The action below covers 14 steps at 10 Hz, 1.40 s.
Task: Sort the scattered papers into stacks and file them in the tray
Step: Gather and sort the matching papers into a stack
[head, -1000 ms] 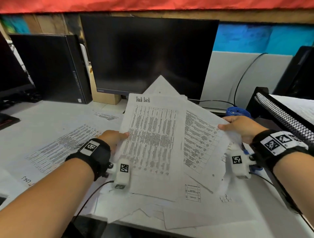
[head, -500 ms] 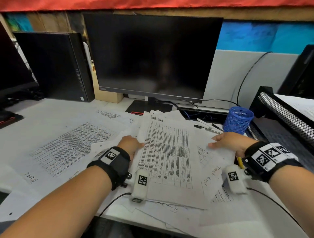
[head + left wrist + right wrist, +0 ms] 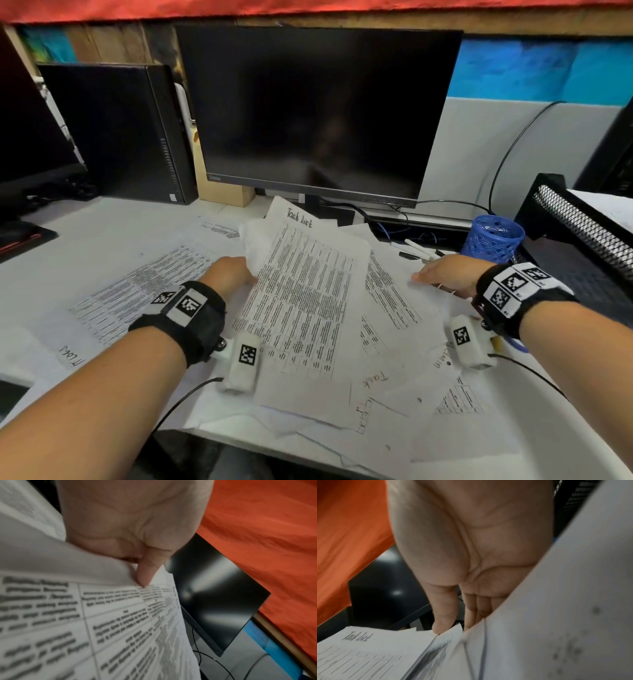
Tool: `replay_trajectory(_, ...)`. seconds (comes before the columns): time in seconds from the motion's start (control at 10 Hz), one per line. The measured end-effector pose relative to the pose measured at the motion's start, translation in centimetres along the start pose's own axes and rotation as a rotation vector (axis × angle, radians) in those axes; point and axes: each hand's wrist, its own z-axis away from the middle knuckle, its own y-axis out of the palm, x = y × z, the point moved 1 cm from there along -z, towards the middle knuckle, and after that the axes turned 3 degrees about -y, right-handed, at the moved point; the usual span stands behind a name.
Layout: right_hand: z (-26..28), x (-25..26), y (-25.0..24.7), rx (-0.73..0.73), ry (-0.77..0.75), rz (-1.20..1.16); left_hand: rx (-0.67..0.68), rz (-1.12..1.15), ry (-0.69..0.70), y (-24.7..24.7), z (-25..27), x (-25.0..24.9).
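Observation:
A loose bundle of printed papers (image 3: 308, 294) lies fanned in front of me, a sheet headed "Task list" on top, its far edge raised off the desk. My left hand (image 3: 233, 274) pinches the bundle's left edge; in the left wrist view the thumb (image 3: 145, 573) presses on the printed sheet (image 3: 85, 615) and the fingers are hidden behind it. My right hand (image 3: 445, 275) grips the right edge, thumb (image 3: 443, 615) on top and fingers under the sheets (image 3: 368, 653). The black mesh tray (image 3: 582, 236) stands at the far right, with paper on its top level.
More printed sheets (image 3: 137, 291) lie flat on the white desk to the left and under the bundle near the front edge. A blue mesh pen cup (image 3: 493, 236) and markers sit between the papers and the tray. A dark monitor (image 3: 318, 113), a PC tower (image 3: 116, 133) and cables stand behind.
The bundle, held up a second ago, dropped flat onto the desk and now tilts up again at its far edge. Both hands stayed at its sides.

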Motion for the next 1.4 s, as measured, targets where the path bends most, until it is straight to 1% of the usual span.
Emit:
replay_trajectory(0.1, 0.2, 1.0, 1.4, -0.064, -0.047, 0.22, 0.069, 0.077, 0.019, 0.5, 1.9, 0.1)
replay_trajectory(0.2, -0.2, 1.2, 2.2, -0.103, -0.089, 0.148, 0.116, 0.03, 0.065, 1.2, 2.2, 0.3)
replay_trajectory(0.3, -0.8, 1.4, 2.0, -0.242, -0.148, 0.048, 0.106, 0.033, 0.085, 1.1, 1.9, 0.4)
replay_trajectory(0.4, -0.9, 1.9, 1.7, -0.316, -0.157, 0.081, 0.051, 0.053, 0.046, 0.7, 1.5, 0.6)
replay_trajectory(0.5, -0.5, 1.9, 0.7, -0.394, -0.141, 0.008, 0.024, 0.016, 0.022, 0.5, 1.6, 0.7)
replay_trajectory(0.6, 0.2, 1.4, -1.1, -0.513, -0.136, -0.065, 0.061, 0.142, -0.027, -0.1, 1.2, 1.2)
replay_trajectory(0.7, 0.9, 0.5, -2.5, -0.568, -0.136, -0.254, 0.134, 0.35, -0.026, -0.3, 0.0, 2.0)
replay_trajectory(0.8, 1.2, -0.6, -3.1, -0.516, -0.094, -0.523, 0.169, 0.589, -0.007, -0.3, 0.9, 1.7)
replay_trajectory(0.9, 1.6, -1.7, -2.8, -0.384, -0.045, -0.713, 0.229, 0.769, 0.043, -0.5, 1.2, 1.7)
replay_trajectory(1.0, 2.1, -2.1, -1.8, -0.254, -0.068, -0.817, 0.249, 0.91, 0.036, -1.0, 1.3, 1.6)
replay_trajectory(1.1, 3.0, -1.2, -0.6, -0.13, -0.112, -0.987, 0.276, 0.998, 0.019, -0.7, 1.7, 0.9)
replay_trajectory(1.2, 3.7, 0.1, 0.7, -0.099, -0.158, -1.077, 0.215, 0.921, 0.004, 0.8, 2.3, -0.2)
replay_trajectory(1.3, 4.1, 1.2, 1.6, -0.098, -0.198, -1.065, 0.11, 0.79, 0.046, 2.8, 2.7, -1.3)
replay_trajectory(1.4, 4.2, 1.8, 2.4, -0.131, -0.187, -0.996, 0.159, 0.719, 0.023, 4.8, 2.8, -1.7)
